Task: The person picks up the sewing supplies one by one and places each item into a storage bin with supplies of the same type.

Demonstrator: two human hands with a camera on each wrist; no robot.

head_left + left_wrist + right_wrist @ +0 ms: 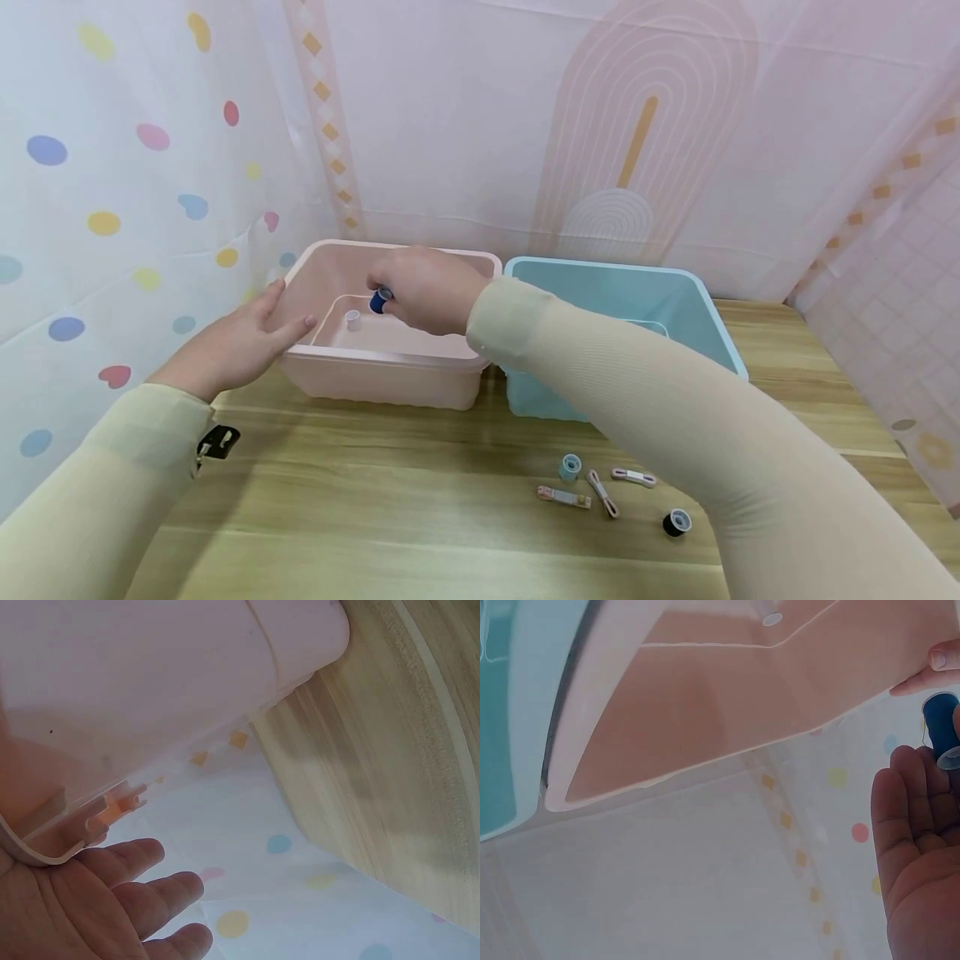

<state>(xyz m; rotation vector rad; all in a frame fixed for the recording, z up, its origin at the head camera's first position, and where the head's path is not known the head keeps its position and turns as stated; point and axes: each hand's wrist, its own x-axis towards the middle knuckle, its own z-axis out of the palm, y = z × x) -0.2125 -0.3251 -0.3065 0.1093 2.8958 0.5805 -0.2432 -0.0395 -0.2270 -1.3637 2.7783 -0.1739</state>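
Note:
My right hand (pixel 429 288) is over the pink bin (pixel 382 380) and pinches a dark blue spool of thread (pixel 377 302) between thumb and fingers. In the right wrist view, the blue spool (pixel 940 720) is tilted at the fingertips, and a thin loose thread shows beside it. Inside the pink bin, a small white spool (pixel 353 320) stands on the floor. My left hand (pixel 238 340) rests at the bin's front left corner, thumb over the rim and fingers along the outer side. The left wrist view shows those fingers (pixel 161 896) extended below the rim.
A light blue bin (pixel 542 398) stands right of the pink one, partly hidden by my right sleeve. Nearer on the wooden table lie a light blue spool (pixel 570 467), a black spool (pixel 677 522) and several small banded bundles (pixel 564 497). Printed curtains (pixel 450 133) hang behind.

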